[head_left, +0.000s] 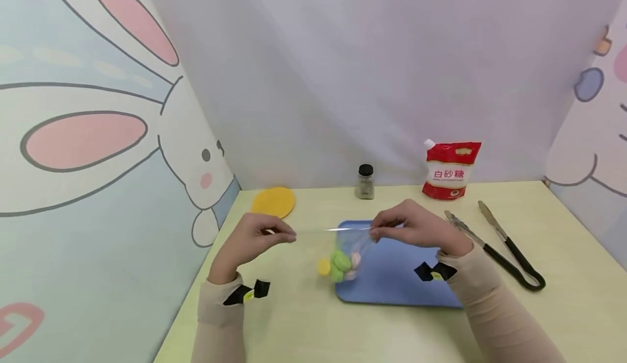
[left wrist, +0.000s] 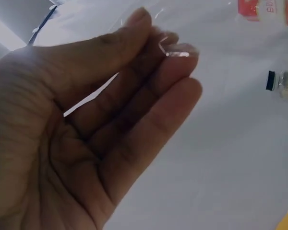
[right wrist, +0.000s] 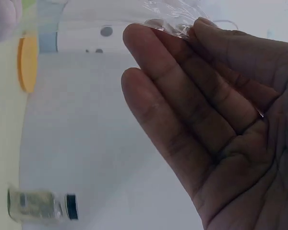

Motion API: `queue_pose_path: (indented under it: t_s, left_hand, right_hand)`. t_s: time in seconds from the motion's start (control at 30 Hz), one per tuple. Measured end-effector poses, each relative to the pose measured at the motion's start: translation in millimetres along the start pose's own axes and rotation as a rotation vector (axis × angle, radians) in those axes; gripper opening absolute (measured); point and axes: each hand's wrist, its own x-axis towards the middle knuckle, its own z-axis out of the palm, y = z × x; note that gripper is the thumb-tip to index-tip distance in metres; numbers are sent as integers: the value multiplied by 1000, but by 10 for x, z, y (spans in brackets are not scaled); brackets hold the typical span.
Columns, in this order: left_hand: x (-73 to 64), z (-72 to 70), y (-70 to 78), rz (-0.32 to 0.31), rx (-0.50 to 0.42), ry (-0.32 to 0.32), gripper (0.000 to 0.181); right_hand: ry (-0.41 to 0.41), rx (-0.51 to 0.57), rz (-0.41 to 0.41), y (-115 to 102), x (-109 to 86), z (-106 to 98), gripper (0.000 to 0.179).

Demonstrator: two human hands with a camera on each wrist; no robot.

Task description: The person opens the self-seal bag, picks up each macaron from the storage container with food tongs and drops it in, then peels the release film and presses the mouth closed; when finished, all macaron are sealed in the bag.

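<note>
Between my hands hangs a clear plastic bag (head_left: pixel 323 243), its top edge stretched taut. Small rounded pieces in green (head_left: pixel 340 262), yellow (head_left: pixel 324 267) and pale pink (head_left: pixel 355 259) lie in its bottom. My left hand (head_left: pixel 262 238) pinches one top corner between thumb and fingertips; in the left wrist view a bit of shiny film (left wrist: pixel 180 51) shows at the fingertips. The other corner is pinched by my right hand (head_left: pixel 413 226), with crinkled film (right wrist: pixel 173 17) at its thumb in the right wrist view. The bag's right part overlaps the blue tray (head_left: pixel 401 276) in the head view.
Black-handled metal tongs (head_left: pixel 511 259) lie open to the right of the tray. At the back stand a red and white sugar pouch (head_left: pixel 448 172) and a small black-capped jar (head_left: pixel 365 182). A yellow disc (head_left: pixel 274 201) lies back left. A curtain-like wall (head_left: pixel 343 80) closes off the table behind.
</note>
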Motion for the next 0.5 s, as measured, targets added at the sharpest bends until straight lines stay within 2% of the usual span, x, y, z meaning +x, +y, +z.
queue_pose_path:
  t_s: [0.1,0.2,0.27,0.37,0.4,0.5]
  left_hand:
    - [-123,-114,-35,-91,-80,-87,3]
    - [-139,-186,-187,-211,-167,-169,7]
    - [-106,-192,-373,-291,-198,-198,11]
    - [-55,-145,-694,-389,-181,-186,15]
    - [-45,-125,-797,-403,-166,-167,17]
    - [-9,-63,-1029,-440,-132,-64,17]
  right_hand:
    - [-74,96,-13,64,97,118,12]
    - [-119,169,82,245,214,246,12]
    - [-127,205,178,405,299,350,14]
    - [-107,234,300,636,414,513,18]
    - [-95,228,327,690,451,559,18]
    - [-38,179,359,814,562,654,20]
